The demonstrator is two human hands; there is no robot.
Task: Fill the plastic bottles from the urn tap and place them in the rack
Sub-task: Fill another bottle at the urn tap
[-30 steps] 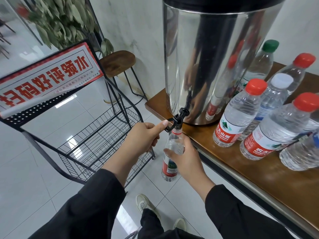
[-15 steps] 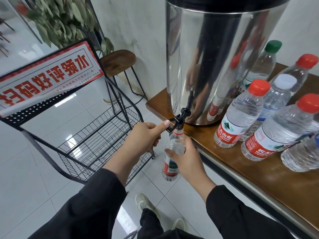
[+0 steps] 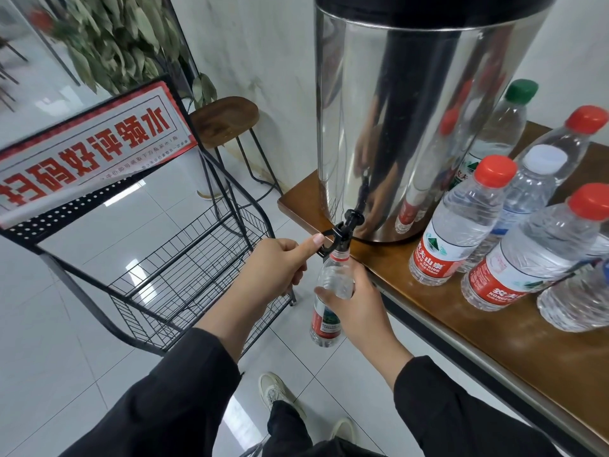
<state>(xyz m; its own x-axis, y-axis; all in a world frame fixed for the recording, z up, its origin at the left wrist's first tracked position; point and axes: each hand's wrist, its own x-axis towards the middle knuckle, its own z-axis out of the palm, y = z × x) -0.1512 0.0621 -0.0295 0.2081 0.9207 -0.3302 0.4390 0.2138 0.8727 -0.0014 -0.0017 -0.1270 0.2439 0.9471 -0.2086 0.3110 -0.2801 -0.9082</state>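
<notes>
A tall mirror-bright steel urn [image 3: 418,120] stands on a brown wooden counter [image 3: 478,324]. Left of the urn sits a black wire rack [image 3: 184,278]. Below the urn's black tap [image 3: 342,234], the right hand [image 3: 359,308] grips a clear, uncapped plastic bottle [image 3: 329,301]; the left hand [image 3: 273,268] pinches the tap lever.

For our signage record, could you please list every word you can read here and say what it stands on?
"扫码好评领水", upside down from this view: sign on the rack.
"农夫山泉 NONGFU SPRING": red label of the first red-capped bottle.
"NONGFU", partly visible: red label of the second red-capped bottle.
Small print on the sign and the label of the held bottle: too small to read.
</notes>
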